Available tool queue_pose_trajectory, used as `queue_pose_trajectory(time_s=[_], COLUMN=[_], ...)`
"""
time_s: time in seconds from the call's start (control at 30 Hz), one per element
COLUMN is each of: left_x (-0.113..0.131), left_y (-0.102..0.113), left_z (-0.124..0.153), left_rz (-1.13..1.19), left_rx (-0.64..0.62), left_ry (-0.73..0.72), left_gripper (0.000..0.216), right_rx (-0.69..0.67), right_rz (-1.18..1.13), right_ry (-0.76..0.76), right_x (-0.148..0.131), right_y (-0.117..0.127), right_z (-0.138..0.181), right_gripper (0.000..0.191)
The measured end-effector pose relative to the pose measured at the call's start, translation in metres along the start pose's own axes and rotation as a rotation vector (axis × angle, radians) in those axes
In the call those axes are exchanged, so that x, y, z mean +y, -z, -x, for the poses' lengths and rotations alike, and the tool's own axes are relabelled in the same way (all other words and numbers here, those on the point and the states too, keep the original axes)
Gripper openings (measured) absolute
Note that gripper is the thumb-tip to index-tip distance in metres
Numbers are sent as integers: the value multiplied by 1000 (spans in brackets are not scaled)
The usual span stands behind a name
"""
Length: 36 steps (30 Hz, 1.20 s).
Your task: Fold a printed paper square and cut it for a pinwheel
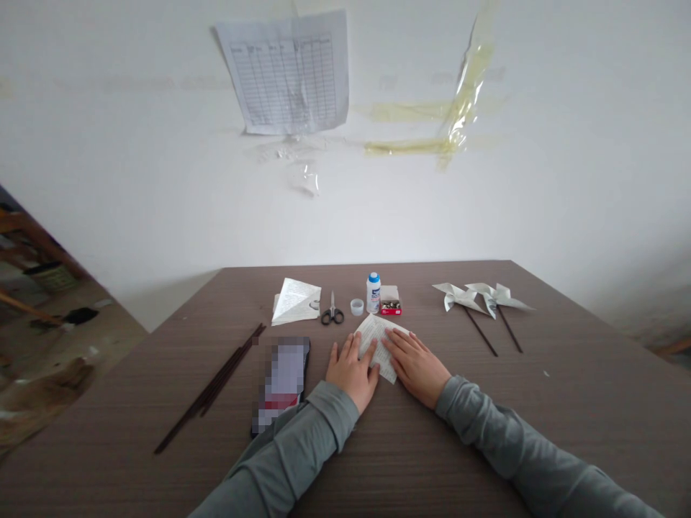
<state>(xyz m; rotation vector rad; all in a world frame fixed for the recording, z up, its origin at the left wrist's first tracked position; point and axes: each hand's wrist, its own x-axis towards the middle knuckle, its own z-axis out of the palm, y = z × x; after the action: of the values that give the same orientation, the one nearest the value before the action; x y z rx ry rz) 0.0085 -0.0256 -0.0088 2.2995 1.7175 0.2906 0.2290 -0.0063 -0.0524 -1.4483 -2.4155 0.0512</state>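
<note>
A sheet of printed paper (382,351) lies flat on the table, turned so that one corner points away from me. My left hand (353,373) rests on its left side, fingers spread. Over its right side lies my right hand (418,365), flat with the fingers stretched out. Both palms face down, and parts of the paper are hidden under them. Just beyond the sheet stand a white glue bottle with a blue cap (373,293) and a small red box of metal pins (391,308).
Behind my left hand are scissors (332,311), a clear tape roll (357,307) and folded papers (296,301). A phone (283,381) and thin dark sticks (216,381) lie left. Two paper pinwheels (458,296) on sticks lie right. A white wall (162,201) backs the table.
</note>
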Motion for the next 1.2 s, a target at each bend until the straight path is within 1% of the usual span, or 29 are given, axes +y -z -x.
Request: queue_pose_trajectory(time_s=[0.17,0.37,0.53,0.67,0.83,1.07,1.2], left_x=[-1,-3,-7,-11,-13,-2,0], left_y=[3,3,7,10,8,17,17], left_z=[-1,0,0,0,-2,1,2], left_rz=[-24,-23,-67,-96,-106,-167,-195], left_rx=[-20,22,-12,-27,0,-57,-46], left_ry=[4,13,66,96,88,145,154], left_gripper=[65,62,69,75,74,82,82], right_rx=[-32,-87,-60,-127,-148,-238,-262], right_rz=[-26,21,45,75,75,80,57], right_ry=[-63,-147,-237,-337,-343,-420,-415], right_x=[-3,-5,6,16,16,7,8], right_y=[-4,-6,-6,-5,-3,9,14], right_z=[1,3,7,8,8,5,3], right_gripper=[64,68,67,76,79,83,83])
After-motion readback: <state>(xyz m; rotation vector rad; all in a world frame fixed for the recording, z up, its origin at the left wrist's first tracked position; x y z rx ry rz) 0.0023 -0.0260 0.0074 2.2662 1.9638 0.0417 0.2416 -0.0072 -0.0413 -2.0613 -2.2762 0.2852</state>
